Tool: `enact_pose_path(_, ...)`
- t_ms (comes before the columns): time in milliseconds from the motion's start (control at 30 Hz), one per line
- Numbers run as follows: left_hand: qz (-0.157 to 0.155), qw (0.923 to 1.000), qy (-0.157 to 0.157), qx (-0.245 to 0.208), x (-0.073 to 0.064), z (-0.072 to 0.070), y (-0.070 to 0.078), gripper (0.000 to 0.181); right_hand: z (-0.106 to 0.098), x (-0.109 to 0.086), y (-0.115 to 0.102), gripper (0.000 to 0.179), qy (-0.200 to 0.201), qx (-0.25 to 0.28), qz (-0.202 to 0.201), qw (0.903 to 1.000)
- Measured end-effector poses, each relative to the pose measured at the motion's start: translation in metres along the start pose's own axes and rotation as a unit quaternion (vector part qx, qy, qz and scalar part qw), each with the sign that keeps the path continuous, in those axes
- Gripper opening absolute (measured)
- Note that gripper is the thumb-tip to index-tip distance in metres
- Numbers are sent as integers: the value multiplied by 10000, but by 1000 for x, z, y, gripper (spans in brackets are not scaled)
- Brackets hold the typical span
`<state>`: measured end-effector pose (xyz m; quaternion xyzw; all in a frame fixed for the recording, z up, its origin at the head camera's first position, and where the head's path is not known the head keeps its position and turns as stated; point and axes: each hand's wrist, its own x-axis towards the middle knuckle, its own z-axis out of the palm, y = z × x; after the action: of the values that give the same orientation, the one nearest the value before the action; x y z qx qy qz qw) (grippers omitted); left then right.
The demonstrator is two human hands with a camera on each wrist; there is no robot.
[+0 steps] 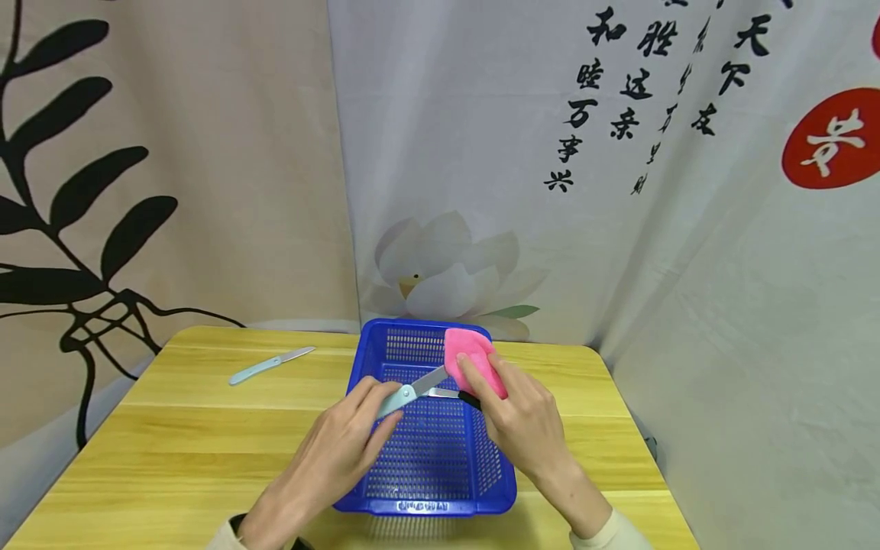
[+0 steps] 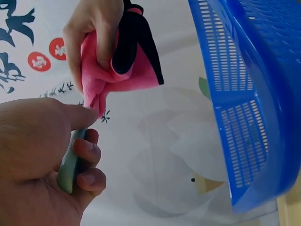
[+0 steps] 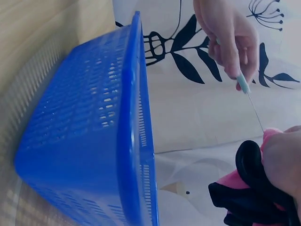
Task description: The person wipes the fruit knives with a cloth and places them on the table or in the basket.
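Observation:
My left hand [image 1: 337, 439] grips a knife by its pale blue handle [image 1: 399, 399], the blade pointing up and to the right. A pink cloth with a black side [image 1: 474, 357] is bunched in my right hand [image 1: 525, 412], wrapped over the blade's tip end. In the right wrist view a thin stretch of blade [image 3: 255, 112] runs from the handle into the cloth. The left wrist view shows the left thumb [image 2: 82, 117] along the handle, close to the cloth. Both hands are above a blue plastic basket [image 1: 422, 506]. Behind the knife, a short shiny strip [image 1: 441, 393] shows over the basket.
A second knife with a pale blue handle [image 1: 256, 372] lies on the wooden table [image 1: 206, 435], left of the basket. A printed curtain [image 1: 440, 153] hangs right behind the table's far edge and along its right side.

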<state>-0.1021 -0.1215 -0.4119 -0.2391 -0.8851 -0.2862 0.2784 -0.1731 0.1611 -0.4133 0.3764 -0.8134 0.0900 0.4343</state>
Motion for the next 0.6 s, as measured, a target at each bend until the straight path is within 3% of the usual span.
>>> enact_pose_path(200,-75,9974,120,-706,-2,0,-3,30,-3,-2,5,43,357,159,357,9986)
enact_pose_path(333,-424,9878,90,-1498,-3,0,-2,30,-4,0,4,42,831,279,369,9955)
enact_pose_path(400,-815,9762,-62,-2010,-3,-1,0,28,-4,2,2,41,1038,328,294,9936)
enact_pose_path(500,-1468,9490,-337,-2770,-1,-4,3,24,-6,4,-1,40,1255,434,161,9910)
enact_pose_path(600,-1838,9223,-505,-3362,2,-6,6,24,-8,7,-5,36,1464,542,-16,9877)
